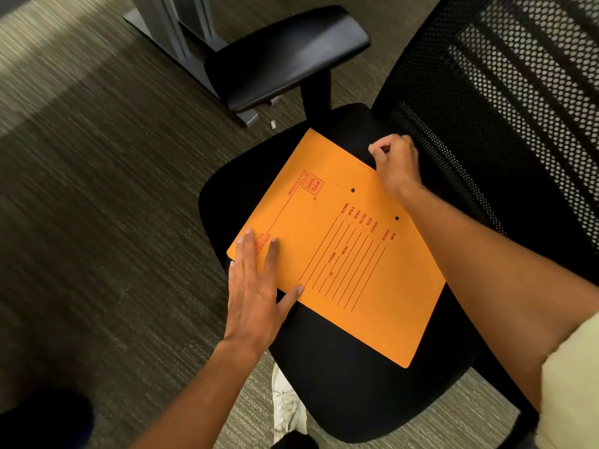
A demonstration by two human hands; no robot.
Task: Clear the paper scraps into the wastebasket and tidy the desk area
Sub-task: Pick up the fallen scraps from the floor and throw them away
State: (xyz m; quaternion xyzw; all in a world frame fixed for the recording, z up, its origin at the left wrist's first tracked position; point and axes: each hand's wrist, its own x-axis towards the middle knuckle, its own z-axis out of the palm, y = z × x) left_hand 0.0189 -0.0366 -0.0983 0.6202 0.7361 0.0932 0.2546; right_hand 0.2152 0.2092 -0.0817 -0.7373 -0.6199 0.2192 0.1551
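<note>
An orange file folder [340,254] with red print lies flat on the black seat [340,393] of an office chair. My left hand [259,286] rests flat on the folder's near left corner, fingers straight and spread. My right hand [395,163] is at the folder's far edge, fingers curled, pinching something small that I cannot make out. A small white paper scrap [273,124] lies on the carpet beyond the seat. No wastebasket is in view.
The chair's mesh backrest [505,108] rises at the right and its black armrest [285,56] juts out above the seat. A grey desk leg [181,37] stands on the striped carpet behind. My white shoe [288,406] shows below the seat.
</note>
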